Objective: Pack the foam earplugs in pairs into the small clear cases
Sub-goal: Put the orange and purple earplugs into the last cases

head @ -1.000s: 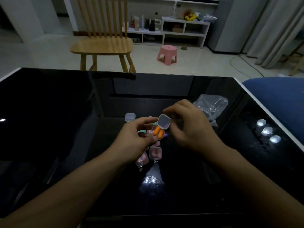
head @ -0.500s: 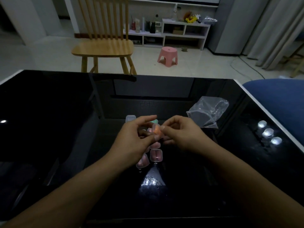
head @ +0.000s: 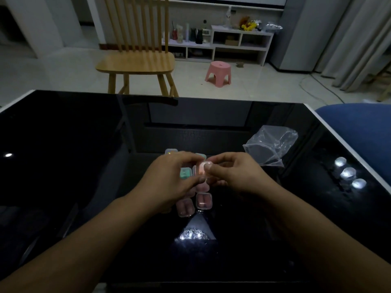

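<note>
left hand [head: 169, 178] and right hand [head: 234, 174] pinching one small case [head: 201, 170] (orange inside) above packed cases [head: 203, 200], black table [head: 63, 155]

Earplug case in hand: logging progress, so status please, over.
Both hands, left and right, pinch one small clear case, orange showing inside. Filled cases lie on the table beneath. Nothing in the way.
</note>
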